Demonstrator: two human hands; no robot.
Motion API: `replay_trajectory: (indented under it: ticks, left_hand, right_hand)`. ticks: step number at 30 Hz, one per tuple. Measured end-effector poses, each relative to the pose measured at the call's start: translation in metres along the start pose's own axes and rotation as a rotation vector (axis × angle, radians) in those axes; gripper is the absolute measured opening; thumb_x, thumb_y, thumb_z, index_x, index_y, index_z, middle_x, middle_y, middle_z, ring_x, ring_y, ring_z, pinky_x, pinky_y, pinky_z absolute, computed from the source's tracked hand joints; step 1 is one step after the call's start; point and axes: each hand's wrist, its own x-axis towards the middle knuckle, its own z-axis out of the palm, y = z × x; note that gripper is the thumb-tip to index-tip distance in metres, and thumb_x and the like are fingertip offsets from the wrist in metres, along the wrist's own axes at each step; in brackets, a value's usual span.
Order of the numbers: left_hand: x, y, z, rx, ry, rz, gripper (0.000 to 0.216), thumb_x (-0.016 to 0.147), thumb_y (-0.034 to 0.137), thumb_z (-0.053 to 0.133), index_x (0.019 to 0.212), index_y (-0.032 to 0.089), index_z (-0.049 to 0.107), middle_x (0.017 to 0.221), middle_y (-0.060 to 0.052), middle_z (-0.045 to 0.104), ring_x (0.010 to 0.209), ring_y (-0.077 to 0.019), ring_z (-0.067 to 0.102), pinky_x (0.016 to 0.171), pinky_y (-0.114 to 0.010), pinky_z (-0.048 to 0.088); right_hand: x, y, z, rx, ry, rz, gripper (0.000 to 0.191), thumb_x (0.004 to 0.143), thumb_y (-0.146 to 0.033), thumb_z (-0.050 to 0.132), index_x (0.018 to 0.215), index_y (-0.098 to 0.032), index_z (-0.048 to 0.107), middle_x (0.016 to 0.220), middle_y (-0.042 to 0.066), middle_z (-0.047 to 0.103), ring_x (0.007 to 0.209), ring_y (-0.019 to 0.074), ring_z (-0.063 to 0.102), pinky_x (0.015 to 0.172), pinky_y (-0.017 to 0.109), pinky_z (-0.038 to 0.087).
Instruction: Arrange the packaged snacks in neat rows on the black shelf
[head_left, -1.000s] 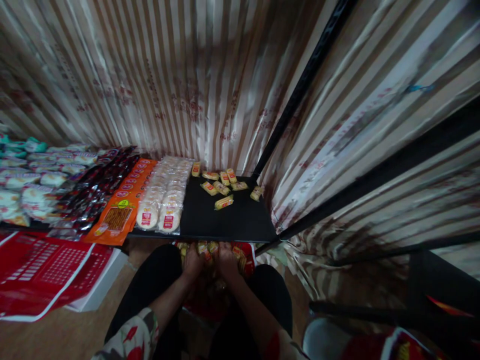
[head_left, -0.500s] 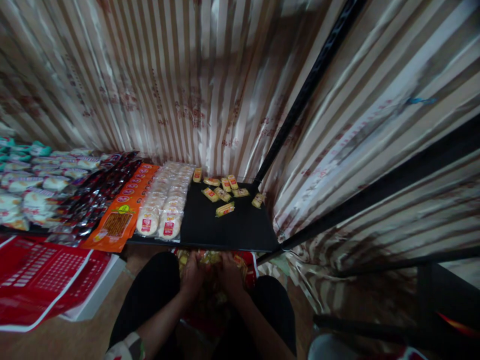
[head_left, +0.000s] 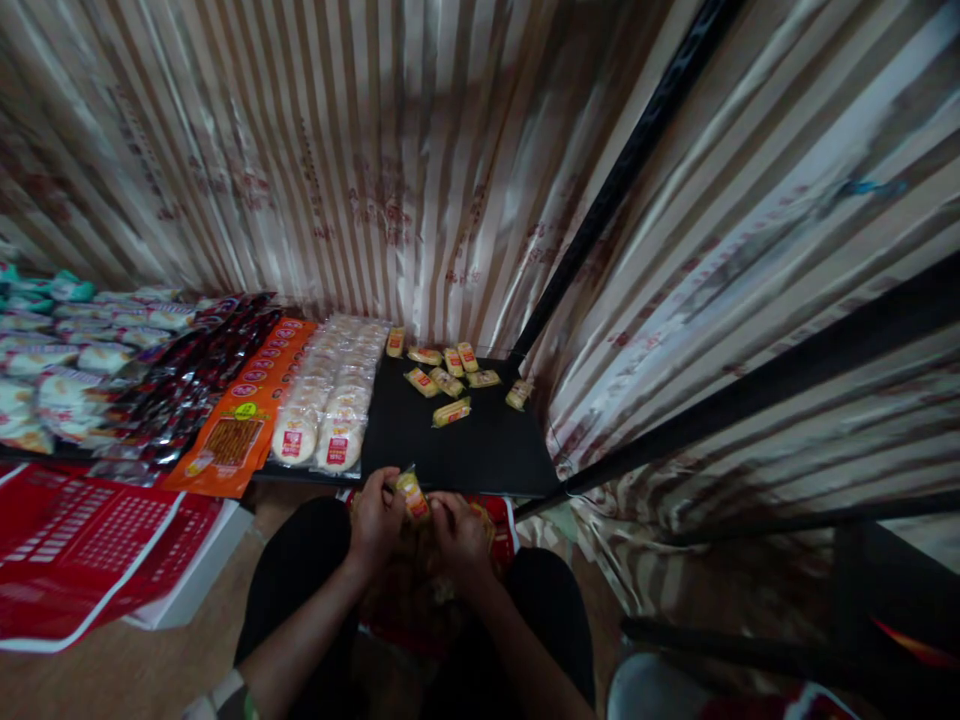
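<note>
Between my hands, just in front of the shelf's front edge, is a small yellow wrapped snack packet (head_left: 412, 497) with a red label. My left hand (head_left: 376, 518) is closed at the packet's left side. The fingertips of my right hand (head_left: 459, 537) pinch its lower right end. Beneath them, between my knees, lies a red bag (head_left: 504, 520) with more yellow packets in it, partly hidden by my hands. On the black shelf (head_left: 450, 460), several similar snack packets (head_left: 451, 412) lie scattered toward the back.
Left along the shelf are rows of round white crackers in clear wrap (head_left: 340, 447), an orange snack pack (head_left: 232, 445), dark shiny packs (head_left: 191, 400) and white packs (head_left: 71, 400). A red printed bag (head_left: 82, 550) hangs lower left. Black bars (head_left: 600, 200) and a striped curtain (head_left: 420, 150) stand behind.
Both hands have come up out of the red bag, with one yellow snack packet now between them. The packets on the shelf lie as before.
</note>
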Motion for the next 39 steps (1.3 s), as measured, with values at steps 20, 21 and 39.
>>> replay_trajectory:
  ticks: [20, 21, 39]
  left_hand:
    - [0.024, 0.02, 0.006, -0.17, -0.103, -0.008, 0.038, 0.073, 0.021, 0.05, 0.109, 0.015, 0.055, 0.064, 0.004, 0.055, 0.052, -0.0091, 0.049, 0.054, -0.02, 0.041]
    - [0.026, 0.021, 0.007, -0.168, -0.101, -0.01, 0.038, 0.073, 0.021, 0.05, 0.11, 0.015, 0.055, 0.066, 0.004, 0.057, 0.053, -0.009, 0.049, 0.055, -0.02, 0.042]
    - [0.107, 0.05, 0.026, -0.23, 0.107, 0.145, 0.035, 0.081, 0.016, 0.044, 0.115, 0.015, 0.053, 0.121, -0.011, 0.057, 0.113, -0.0192, 0.053, 0.093, -0.031, 0.046]
  right_hand:
    - [0.031, -0.016, -0.025, 0.303, -0.171, 0.064, 0.029, 0.081, -0.036, 0.055, 0.104, -0.021, 0.064, 0.099, 0.005, 0.07, 0.089, 0.0189, 0.065, 0.08, 0.03, 0.052]
    - [0.034, -0.016, -0.025, 0.294, -0.157, 0.059, 0.028, 0.081, -0.037, 0.055, 0.103, -0.021, 0.065, 0.097, 0.005, 0.07, 0.087, 0.0189, 0.065, 0.079, 0.03, 0.052]
    - [0.176, -0.014, 0.001, 0.3, 0.018, 0.047, 0.034, 0.081, -0.045, 0.049, 0.093, -0.018, 0.066, 0.069, 0.001, 0.065, 0.057, 0.0141, 0.058, 0.052, 0.022, 0.045]
